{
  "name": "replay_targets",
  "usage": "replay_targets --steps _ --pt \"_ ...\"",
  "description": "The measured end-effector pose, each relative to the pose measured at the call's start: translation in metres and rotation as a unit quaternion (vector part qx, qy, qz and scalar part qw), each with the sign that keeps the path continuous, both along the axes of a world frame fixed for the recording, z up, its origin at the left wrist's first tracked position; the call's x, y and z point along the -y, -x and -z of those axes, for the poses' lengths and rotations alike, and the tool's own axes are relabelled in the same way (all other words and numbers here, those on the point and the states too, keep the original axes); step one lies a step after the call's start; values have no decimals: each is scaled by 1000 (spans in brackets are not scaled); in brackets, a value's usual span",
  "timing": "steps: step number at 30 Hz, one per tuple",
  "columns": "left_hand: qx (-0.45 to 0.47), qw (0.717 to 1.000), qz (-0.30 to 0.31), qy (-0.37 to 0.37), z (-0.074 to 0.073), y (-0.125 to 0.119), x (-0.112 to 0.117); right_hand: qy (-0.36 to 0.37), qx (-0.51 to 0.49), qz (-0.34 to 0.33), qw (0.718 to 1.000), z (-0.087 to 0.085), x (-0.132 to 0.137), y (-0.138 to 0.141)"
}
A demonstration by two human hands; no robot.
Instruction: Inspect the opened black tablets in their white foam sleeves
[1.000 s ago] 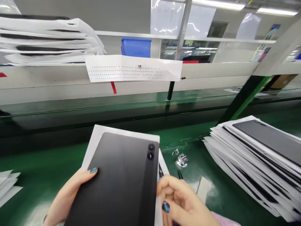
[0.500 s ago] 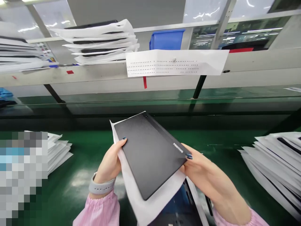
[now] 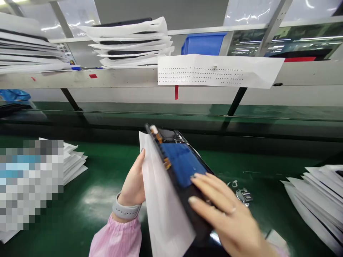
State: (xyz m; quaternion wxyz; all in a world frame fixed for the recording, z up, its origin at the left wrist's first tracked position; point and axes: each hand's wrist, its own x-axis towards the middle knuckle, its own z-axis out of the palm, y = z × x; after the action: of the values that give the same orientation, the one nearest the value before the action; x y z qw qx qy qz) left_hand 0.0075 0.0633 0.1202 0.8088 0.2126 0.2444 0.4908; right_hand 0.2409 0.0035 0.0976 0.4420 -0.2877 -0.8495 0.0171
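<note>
Tablet [image 3: 180, 175] leaned at a slant over the green surface [image 3: 91, 203], in front of the person, with its inside parts showing. (It had a big blue patch [image 3: 182, 159] and orange bits [image 3: 166, 162] near one edge.) Maybe it was tipped like that so those parts were easy to see. A white sheet [image 3: 160, 201] ran along its left side, perhaps to stop scratches.

The left hand [image 3: 134, 182] was closed on the edge of the sheet. Its thumb showed, but the other fingers were hidden behind, so I could not tell if they reached the tablet too. The right hand [image 3: 222, 210] was over the tablet, fingers long and a little apart, with the tips by the blue patch. It was blurry and its thumb was out of sight, so I could not tell if it gripped or just touched.

The left stack [image 3: 75, 166] and the right stack [image 3: 316, 200] sat well apart from the hands, probably to be out of the way.
</note>
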Motion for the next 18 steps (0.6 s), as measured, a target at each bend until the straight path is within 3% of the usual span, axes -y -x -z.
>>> replay_targets --steps 2,4,11,18 --pt "-6 1000 24 -8 3 -2 2 -38 132 -15 990 -2 0 7" --pt "-36 999 16 4 7 -2 4 -34 172 -12 984 -3 1 13" --pt "-49 995 -89 23 8 3 8 34 60 12 998 -7 6 13" --pt "-49 996 -79 10 6 4 12 30 80 -4 996 -10 9 14"
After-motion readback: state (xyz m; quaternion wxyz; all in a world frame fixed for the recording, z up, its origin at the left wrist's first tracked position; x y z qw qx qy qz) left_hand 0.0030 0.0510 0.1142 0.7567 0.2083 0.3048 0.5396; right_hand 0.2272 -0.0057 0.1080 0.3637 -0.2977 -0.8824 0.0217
